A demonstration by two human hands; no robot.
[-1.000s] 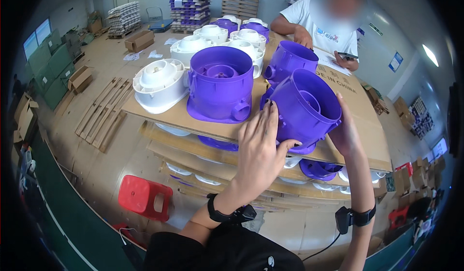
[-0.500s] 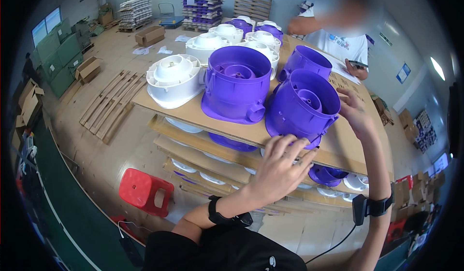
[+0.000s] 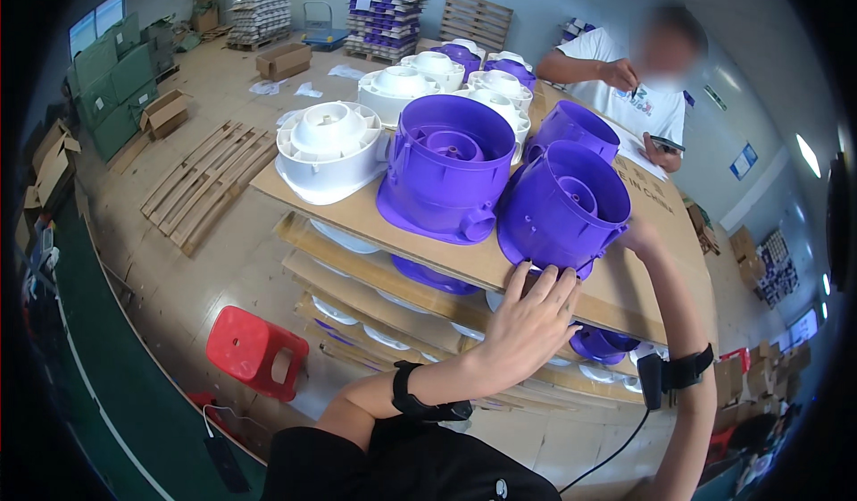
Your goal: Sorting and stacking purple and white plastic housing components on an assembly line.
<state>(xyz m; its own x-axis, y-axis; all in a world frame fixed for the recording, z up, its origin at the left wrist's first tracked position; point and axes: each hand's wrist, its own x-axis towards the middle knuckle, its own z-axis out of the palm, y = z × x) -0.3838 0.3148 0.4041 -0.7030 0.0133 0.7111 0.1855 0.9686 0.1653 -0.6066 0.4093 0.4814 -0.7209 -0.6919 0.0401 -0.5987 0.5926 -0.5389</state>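
At the near edge of the cardboard-topped stack stands a purple round plastic housing [image 3: 558, 211], open at the top with a ringed hub inside. My left hand [image 3: 531, 322] has its fingers stretched out and spread, the tips at the housing's near bottom flange. My right hand [image 3: 636, 235] is against the housing's right side; its fingers are mostly hidden. To the left is another purple housing [image 3: 442, 171] with a short side spout, and a third purple housing [image 3: 576, 130] stands behind. A white finned housing [image 3: 328, 148] occupies the left corner.
Several more white and purple housings line the cardboard sheet [image 3: 428, 255], with layers below. Across the stack a person [image 3: 620, 72] holds a phone [image 3: 667, 144]. A red stool [image 3: 254, 349] and a wooden pallet [image 3: 210, 184] are on the floor to the left.
My view has shifted slightly. My left hand's fingers have spread along the flange, and my right hand has lowered against the housing's side. The person opposite has brought a raised hand down.
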